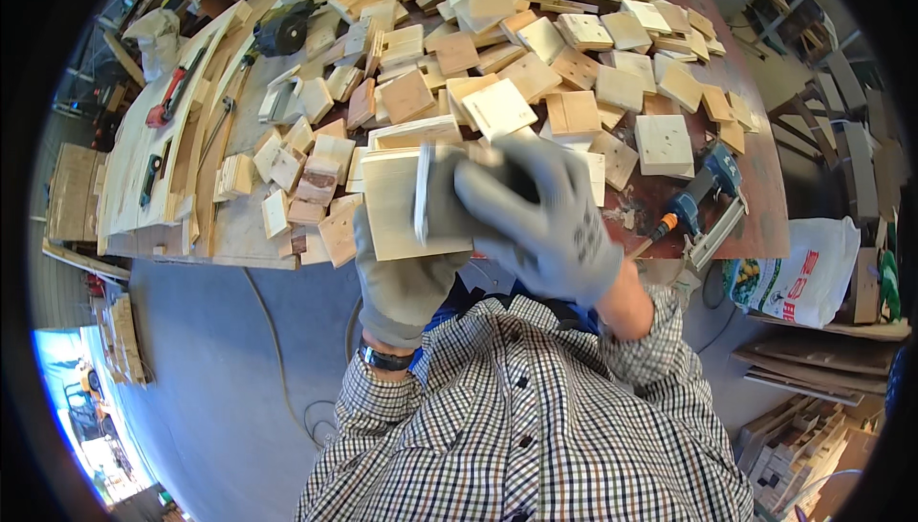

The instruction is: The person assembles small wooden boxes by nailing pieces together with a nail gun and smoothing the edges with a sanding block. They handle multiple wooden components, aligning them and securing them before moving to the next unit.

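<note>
My left hand, in a grey work glove, is closed around a square, pale wooden board in front of my body. Over that board is my right hand, also gloved in grey and smeared by motion. Its fingers are bent around a dark grey block with a white edge, which lies against or just above the wood. Blur hides the block's exact kind and whether it touches. Just beyond my hands, a heap of square wooden pieces covers much of the workbench.
A blue nail gun with an orange hose fitting rests at the bench's right edge. Long boards, a red-handled tool and a black tool lie left. A white printed sack stands lower right. A hose crosses the floor.
</note>
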Demonstrator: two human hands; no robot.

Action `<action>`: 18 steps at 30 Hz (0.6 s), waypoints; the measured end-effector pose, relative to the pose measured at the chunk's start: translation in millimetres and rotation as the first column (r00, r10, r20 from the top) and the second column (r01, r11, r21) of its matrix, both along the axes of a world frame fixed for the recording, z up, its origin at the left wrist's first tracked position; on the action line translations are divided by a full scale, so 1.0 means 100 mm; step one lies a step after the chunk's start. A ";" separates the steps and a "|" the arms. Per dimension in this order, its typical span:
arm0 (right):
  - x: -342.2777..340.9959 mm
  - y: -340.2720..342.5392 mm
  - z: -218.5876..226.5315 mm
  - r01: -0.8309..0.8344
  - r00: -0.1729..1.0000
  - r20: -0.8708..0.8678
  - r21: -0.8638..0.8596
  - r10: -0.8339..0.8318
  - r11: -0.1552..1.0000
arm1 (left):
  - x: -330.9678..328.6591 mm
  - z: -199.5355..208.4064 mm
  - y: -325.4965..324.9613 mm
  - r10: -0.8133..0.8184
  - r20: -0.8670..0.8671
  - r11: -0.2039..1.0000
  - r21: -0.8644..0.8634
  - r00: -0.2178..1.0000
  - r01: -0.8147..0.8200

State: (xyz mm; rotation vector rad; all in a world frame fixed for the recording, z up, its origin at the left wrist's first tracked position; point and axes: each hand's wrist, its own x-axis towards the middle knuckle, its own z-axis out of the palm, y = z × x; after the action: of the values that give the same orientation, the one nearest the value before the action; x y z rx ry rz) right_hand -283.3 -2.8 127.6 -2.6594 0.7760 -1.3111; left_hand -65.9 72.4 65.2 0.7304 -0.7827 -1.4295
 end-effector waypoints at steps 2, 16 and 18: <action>-0.01 -0.39 0.05 0.136 0.991 -0.013 0.003 -0.136 0.991 | 0.08 -0.03 -0.06 -0.156 -0.592 0.969 0.062 0.791 0.238; -0.03 0.41 -0.15 -0.121 0.986 -0.113 0.047 0.125 0.992 | 0.08 0.08 0.06 0.285 -0.310 0.950 0.218 0.907 -0.223; -0.16 0.40 -0.20 -0.147 0.980 -0.120 0.084 0.157 0.986 | 0.12 0.14 0.06 0.165 -0.505 0.971 0.234 0.847 -0.049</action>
State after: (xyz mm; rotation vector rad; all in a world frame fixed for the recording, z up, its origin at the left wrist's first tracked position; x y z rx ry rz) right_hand -299.4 37.4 107.7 -2.7020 0.6067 -1.0659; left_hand -54.2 78.1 79.0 0.4951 -0.1606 -1.5260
